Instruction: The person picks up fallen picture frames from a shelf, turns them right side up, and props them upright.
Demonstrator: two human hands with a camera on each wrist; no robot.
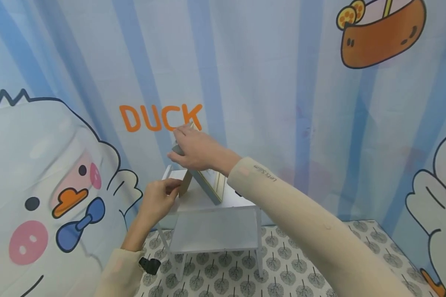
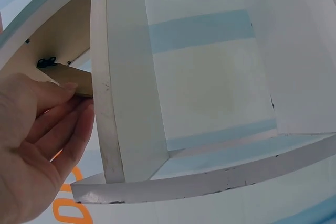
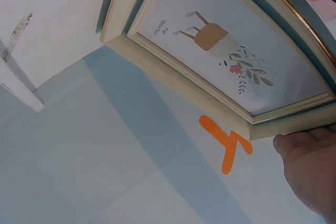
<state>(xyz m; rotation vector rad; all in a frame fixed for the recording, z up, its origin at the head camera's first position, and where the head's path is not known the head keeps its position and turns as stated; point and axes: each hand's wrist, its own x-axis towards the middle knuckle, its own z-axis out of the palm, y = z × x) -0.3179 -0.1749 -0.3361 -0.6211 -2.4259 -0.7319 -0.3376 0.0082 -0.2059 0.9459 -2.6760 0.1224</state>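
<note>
While both arms reach forward over the small white shelf (image 1: 215,206), the right hand (image 1: 197,150) grips the top edge of a picture frame (image 1: 208,181) standing tilted on the shelf's top. The left hand (image 1: 160,200) sits lower, fingers pinching the frame's brown back stand (image 1: 185,183). The right wrist view alone shows the frame's front: a small print of a chair and flowers. The left wrist view shows the stand's hinge and the fingers (image 2: 58,98) curled against it.
</note>
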